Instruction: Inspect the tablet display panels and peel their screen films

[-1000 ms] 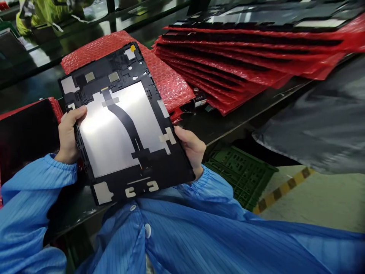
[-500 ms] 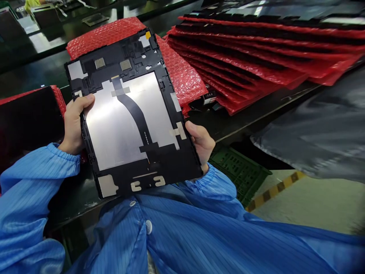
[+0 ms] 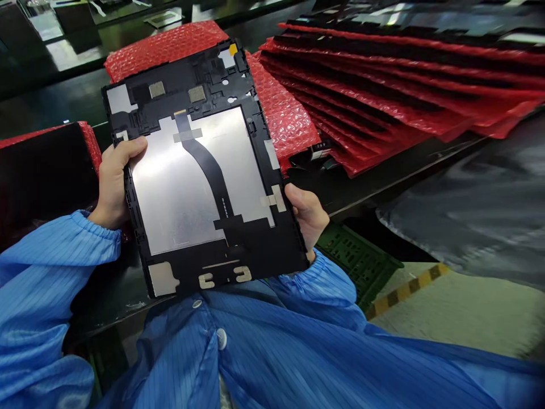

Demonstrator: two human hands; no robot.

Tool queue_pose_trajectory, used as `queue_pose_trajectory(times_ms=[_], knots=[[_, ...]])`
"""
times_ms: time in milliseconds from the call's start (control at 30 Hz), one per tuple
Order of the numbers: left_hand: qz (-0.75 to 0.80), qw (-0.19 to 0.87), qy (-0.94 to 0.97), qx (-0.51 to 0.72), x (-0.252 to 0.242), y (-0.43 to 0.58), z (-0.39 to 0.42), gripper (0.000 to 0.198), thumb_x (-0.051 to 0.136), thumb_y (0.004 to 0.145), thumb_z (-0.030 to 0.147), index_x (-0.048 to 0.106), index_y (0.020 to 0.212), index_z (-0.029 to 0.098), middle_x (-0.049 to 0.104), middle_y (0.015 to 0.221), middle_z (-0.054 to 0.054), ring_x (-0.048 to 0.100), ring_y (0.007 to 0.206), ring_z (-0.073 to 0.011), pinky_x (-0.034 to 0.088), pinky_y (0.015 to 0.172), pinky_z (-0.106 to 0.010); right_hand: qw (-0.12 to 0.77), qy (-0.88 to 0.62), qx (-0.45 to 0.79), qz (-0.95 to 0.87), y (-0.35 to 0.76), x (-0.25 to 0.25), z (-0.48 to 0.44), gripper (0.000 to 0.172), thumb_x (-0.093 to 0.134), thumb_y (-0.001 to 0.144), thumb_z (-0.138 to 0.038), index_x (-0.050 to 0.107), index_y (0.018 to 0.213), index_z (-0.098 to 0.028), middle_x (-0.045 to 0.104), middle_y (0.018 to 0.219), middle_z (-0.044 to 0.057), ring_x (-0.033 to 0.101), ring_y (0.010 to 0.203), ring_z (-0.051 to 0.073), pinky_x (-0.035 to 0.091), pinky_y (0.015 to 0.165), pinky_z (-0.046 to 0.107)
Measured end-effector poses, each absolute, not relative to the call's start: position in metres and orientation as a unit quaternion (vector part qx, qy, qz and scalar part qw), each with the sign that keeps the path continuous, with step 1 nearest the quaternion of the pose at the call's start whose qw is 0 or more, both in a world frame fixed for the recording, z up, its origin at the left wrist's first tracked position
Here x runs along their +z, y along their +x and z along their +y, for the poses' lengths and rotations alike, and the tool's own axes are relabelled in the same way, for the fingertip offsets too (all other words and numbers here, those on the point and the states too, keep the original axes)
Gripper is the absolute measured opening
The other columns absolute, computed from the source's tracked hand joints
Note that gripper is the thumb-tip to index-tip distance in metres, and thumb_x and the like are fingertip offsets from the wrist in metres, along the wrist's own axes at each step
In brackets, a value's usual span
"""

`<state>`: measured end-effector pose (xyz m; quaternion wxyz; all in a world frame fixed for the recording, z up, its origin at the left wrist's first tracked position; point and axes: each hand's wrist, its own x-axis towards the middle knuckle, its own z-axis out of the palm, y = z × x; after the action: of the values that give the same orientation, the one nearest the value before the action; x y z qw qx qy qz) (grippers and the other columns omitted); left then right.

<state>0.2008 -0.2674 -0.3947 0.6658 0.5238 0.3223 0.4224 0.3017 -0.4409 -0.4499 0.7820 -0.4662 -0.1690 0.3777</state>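
Note:
Between my two hands is a tablet screen assembly [image 3: 179,193], its inner side facing me: a black frame around a silver metal plate, with a dark ribbon cable [image 3: 208,165] running down it. My left hand [image 3: 117,179] grips the left edge, thumb over the front. On the right edge my right hand [image 3: 309,213] holds it the same way; the fingers of both hands are mostly hidden behind the panel. The assembly is tilted above the bench edge. Behind its top lies a red bubble-wrap bag [image 3: 166,48].
A fanned stack of red bubble-wrap bags [image 3: 383,96] with dark panels lies to the right. At left, a black panel [image 3: 46,170] rests on red wrap. A green crate [image 3: 357,258] stands on the floor below, beside grey sheeting [image 3: 477,204] and a yellow-black floor stripe [image 3: 409,289].
The assembly and both hands appear slightly further right in the picture, as do the bags behind, so the view has shifted a little. My grip is unchanged.

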Motion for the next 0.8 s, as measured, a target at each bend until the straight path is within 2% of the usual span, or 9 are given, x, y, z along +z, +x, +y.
queue_pose_trajectory(times_ms=[167, 367, 567, 633, 800], knots=[[0.332, 0.664, 0.524, 0.419, -0.394, 0.201, -0.267, 0.033, 0.049, 0.081, 0.005, 0.049, 0.050, 0.015, 0.041, 0.051, 0.003, 0.036, 0.047, -0.0074, 0.026, 0.048, -0.024, 0.769, -0.472, 0.391, -0.181, 0.301, -0.448, -0.442, 0.024, 0.053, 0.064, -0.045, 0.046, 0.070, -0.022, 0.059, 0.067, 0.004, 0.062, 0.078, 0.024, 0.048, 0.060, 0.033], [0.334, 0.673, 0.519, 0.408, -0.396, 0.199, -0.266, 0.027, 0.056, 0.077, 0.012, 0.050, 0.051, 0.015, 0.042, 0.053, 0.002, 0.038, 0.050, -0.0084, 0.026, 0.049, -0.024, 0.770, -0.486, 0.367, -0.189, 0.301, -0.451, -0.446, 0.026, 0.052, 0.070, -0.047, 0.046, 0.069, -0.021, 0.061, 0.075, 0.005, 0.063, 0.082, 0.025, 0.049, 0.063, 0.034], [0.345, 0.673, 0.512, 0.408, -0.397, 0.200, -0.265, 0.026, 0.054, 0.077, 0.011, 0.052, 0.052, 0.015, 0.044, 0.052, 0.000, 0.039, 0.048, -0.0099, 0.027, 0.050, -0.026, 0.728, -0.511, 0.403, -0.216, 0.303, -0.453, -0.455, 0.030, 0.048, 0.078, -0.052, 0.050, 0.081, -0.023, 0.064, 0.090, 0.005, 0.064, 0.084, 0.022, 0.050, 0.061, 0.032], [0.355, 0.669, 0.512, 0.405, -0.397, 0.200, -0.266, 0.028, 0.052, 0.079, 0.011, 0.053, 0.051, 0.015, 0.045, 0.052, 0.000, 0.040, 0.048, -0.0101, 0.027, 0.050, -0.026, 0.735, -0.507, 0.396, -0.215, 0.301, -0.455, -0.454, 0.031, 0.048, 0.078, -0.052, 0.051, 0.081, -0.022, 0.064, 0.088, 0.005, 0.064, 0.084, 0.023, 0.050, 0.061, 0.032], [0.357, 0.655, 0.520, 0.415, -0.395, 0.200, -0.268, 0.028, 0.053, 0.078, 0.010, 0.052, 0.051, 0.016, 0.045, 0.052, 0.001, 0.040, 0.049, -0.0085, 0.029, 0.049, -0.023, 0.808, -0.438, 0.328, -0.217, 0.296, -0.460, -0.448, 0.027, 0.055, 0.070, -0.046, 0.052, 0.073, -0.020, 0.059, 0.068, 0.004, 0.064, 0.078, 0.025, 0.052, 0.063, 0.034]])
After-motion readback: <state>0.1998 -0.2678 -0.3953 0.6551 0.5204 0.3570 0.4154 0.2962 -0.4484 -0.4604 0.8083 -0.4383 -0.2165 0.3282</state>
